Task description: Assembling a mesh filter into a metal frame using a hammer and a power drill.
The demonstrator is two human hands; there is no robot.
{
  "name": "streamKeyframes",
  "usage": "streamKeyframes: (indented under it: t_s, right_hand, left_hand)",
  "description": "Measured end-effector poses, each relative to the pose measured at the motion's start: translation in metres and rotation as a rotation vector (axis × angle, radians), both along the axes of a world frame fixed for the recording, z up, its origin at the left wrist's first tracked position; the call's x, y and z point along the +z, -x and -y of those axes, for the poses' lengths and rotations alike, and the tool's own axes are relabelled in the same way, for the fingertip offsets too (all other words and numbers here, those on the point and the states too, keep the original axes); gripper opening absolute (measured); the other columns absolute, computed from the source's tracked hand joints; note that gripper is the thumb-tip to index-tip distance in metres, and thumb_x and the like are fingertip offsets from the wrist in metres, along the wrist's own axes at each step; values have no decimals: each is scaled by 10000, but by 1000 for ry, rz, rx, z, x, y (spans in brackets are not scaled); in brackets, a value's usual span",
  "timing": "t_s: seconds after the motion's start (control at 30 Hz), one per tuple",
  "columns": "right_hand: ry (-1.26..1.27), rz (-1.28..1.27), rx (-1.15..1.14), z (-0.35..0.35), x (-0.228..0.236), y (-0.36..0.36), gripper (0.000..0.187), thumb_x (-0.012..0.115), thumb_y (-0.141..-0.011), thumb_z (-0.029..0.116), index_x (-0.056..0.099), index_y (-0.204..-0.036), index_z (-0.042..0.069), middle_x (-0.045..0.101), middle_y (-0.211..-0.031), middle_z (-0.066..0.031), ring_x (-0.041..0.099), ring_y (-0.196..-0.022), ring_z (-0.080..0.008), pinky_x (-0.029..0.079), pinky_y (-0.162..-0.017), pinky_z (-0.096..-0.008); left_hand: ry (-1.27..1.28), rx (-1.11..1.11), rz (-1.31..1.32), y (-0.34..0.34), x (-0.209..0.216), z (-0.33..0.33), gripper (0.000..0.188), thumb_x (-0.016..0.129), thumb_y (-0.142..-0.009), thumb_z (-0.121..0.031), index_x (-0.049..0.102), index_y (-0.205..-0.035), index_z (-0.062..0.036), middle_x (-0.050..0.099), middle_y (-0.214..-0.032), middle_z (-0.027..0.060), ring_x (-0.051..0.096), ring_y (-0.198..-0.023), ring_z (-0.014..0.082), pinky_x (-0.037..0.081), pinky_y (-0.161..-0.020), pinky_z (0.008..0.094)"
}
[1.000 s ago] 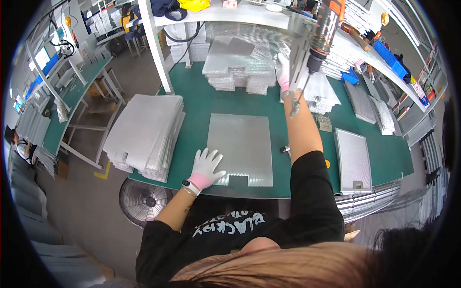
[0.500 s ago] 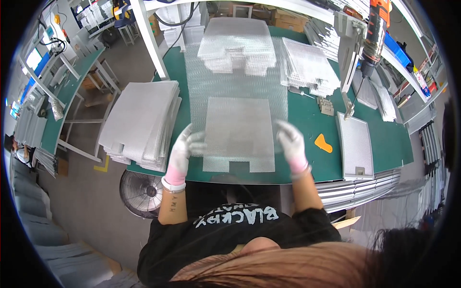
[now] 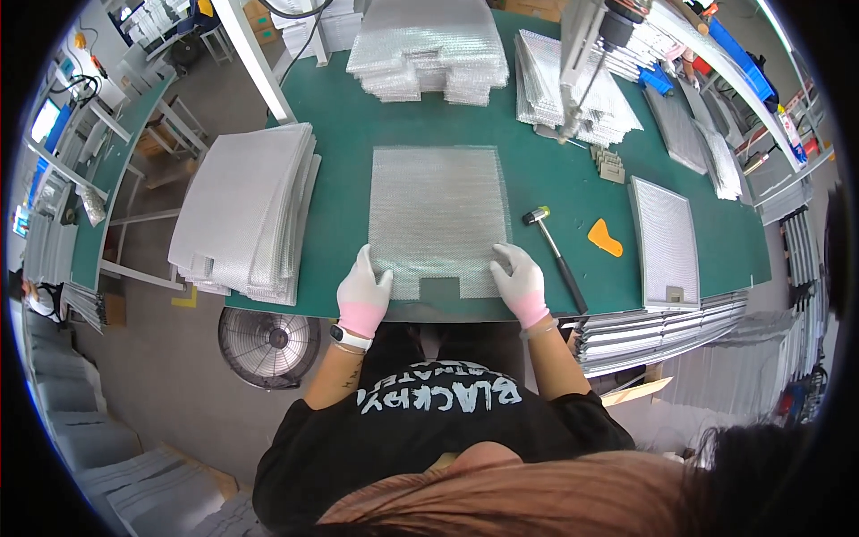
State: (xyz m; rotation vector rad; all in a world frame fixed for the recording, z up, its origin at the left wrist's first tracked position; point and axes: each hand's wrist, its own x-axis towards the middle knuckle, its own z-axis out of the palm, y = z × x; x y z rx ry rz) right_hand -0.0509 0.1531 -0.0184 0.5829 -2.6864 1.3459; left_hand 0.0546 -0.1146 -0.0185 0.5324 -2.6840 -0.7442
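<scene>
A silvery mesh sheet (image 3: 437, 210) with a rectangular notch in its near edge lies flat on the green table (image 3: 335, 179). My left hand (image 3: 365, 291), in a white glove with a pink cuff, grips its near left corner. At the near right corner, my right hand (image 3: 520, 285), gloved alike, has its fingers on the side edge and looks closed on it. Just right of that hand lies a small mallet (image 3: 561, 264) with a black handle. An orange scraper-like piece (image 3: 606, 238) is farther right.
Mesh sheets are stacked at left (image 3: 237, 206), far middle (image 3: 428, 45) and far right (image 3: 541, 76). A framed mesh panel (image 3: 664, 242) lies at right. A power driver (image 3: 617, 27) hangs above the table. A fan (image 3: 268, 347) stands below left.
My hands, held apart beside the sheet before, have come in onto its near corners. A larger see-through mesh behind it no longer shows. The mallet now shows at right. The view has shifted.
</scene>
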Motion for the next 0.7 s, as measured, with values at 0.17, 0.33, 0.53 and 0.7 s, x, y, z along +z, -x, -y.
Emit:
streamKeyframes:
  t_s: [0.17, 0.33, 0.53, 0.7]
  right_hand:
    - [-181, -104, -11, 2, -7, -3, 320, 663, -845, 187, 660, -1141, 66, 619, -1246, -167, 602, -1141, -317, 497, -948, -368]
    - [-181, -58, -14, 2, -6, -4, 319, 663, -849, 201, 658, -1147, 88, 600, -1275, -176, 594, -1151, -326, 500, -944, -377]
    - [-225, -61, -18, 1, -9, -3, 329, 668, -847, 216, 652, -1161, 118, 555, -1334, -183, 617, -1093, -329, 521, -889, -381]
    - [-315, -67, 4, 3, 6, -3, 339, 640, -868, 262, 636, -1184, 140, 531, -1353, -193, 599, -1125, -349, 521, -897, -398]
  left_hand:
    - [12, -3, 17, -1, 0, -1, 611, 676, -848, -224, 428, -1357, 4, 625, -1138, 226, 636, -968, 386, 523, -806, 434]
    - [43, -16, 23, 1, -7, 3, 609, 672, -858, -232, 429, -1359, 15, 627, -1105, 213, 631, -968, 382, 520, -813, 429]
    - [-34, -13, 26, 0, -6, 5, 595, 662, -868, -229, 438, -1358, 21, 624, -1113, 214, 630, -982, 376, 517, -822, 428]
    - [-8, -21, 39, 3, -12, 9, 610, 666, -859, -234, 435, -1364, 17, 617, -1107, 225, 630, -969, 370, 512, -840, 427]
